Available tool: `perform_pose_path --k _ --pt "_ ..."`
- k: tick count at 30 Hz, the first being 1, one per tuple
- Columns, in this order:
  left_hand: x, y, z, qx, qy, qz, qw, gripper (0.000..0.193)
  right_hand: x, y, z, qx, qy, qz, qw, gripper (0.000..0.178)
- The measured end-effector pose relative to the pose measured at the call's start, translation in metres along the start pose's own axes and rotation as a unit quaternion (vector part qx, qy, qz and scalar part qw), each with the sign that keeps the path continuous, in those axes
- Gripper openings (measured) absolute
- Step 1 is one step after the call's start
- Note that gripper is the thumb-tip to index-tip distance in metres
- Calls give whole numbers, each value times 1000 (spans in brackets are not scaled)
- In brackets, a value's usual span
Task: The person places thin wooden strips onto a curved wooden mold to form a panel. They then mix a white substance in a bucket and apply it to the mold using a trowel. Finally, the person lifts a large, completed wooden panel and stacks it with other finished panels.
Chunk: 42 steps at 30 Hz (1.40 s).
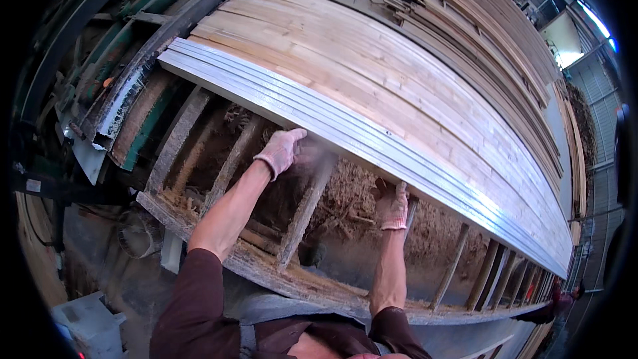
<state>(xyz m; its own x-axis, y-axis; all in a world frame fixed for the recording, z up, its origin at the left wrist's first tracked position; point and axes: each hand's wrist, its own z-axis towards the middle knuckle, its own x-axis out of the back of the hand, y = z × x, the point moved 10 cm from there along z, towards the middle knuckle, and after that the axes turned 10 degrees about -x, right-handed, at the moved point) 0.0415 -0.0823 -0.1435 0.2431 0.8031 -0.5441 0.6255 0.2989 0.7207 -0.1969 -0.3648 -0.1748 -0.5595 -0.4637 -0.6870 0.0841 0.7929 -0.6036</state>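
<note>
My left hand (282, 150), in a pale work glove, reaches up under the near edge of a set of long grey metal strips (279, 93), fingers curled against that edge. My right hand (392, 205), also gloved, grips the same edge from below, further right. The strips lie side by side along the front of a wide panel of joined pale wooden boards (372, 66). Under my hands is a frame of slanted wooden slats (306, 209) caked with sawdust. Whether either hand grips a single strip or the whole stack is not clear.
A green and black machine frame (133, 33) runs along the far left. Long stacked boards (485, 20) lie beyond the panel at the upper right. A grey box (90, 322) sits on the floor at lower left. Sawdust heaps fill the space below the slats.
</note>
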Motion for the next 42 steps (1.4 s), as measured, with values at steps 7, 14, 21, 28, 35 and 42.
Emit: perform_pose_path --k 7,14,21,28,35,42 --pt "20 -3 18 -61 -20 -294 954 130 6 -8 27 81 23 -217 973 69" --pt "4 9 61 -225 -2 -327 918 128 -39 -8 22 65 -147 60 985 93" --pt "1 24 -5 -181 48 -253 949 116 -70 -5 -36 33 -91 100 990 100" --pt "21 -4 -100 -143 72 -267 950 115 -68 33 -121 -60 -10 142 988 98" --pt "44 -22 -196 -87 117 -216 965 103 -49 78 -209 -128 -2 171 977 58" --pt "61 -60 -271 31 171 -206 963 97 -102 58 -314 -420 -74 -204 881 66"
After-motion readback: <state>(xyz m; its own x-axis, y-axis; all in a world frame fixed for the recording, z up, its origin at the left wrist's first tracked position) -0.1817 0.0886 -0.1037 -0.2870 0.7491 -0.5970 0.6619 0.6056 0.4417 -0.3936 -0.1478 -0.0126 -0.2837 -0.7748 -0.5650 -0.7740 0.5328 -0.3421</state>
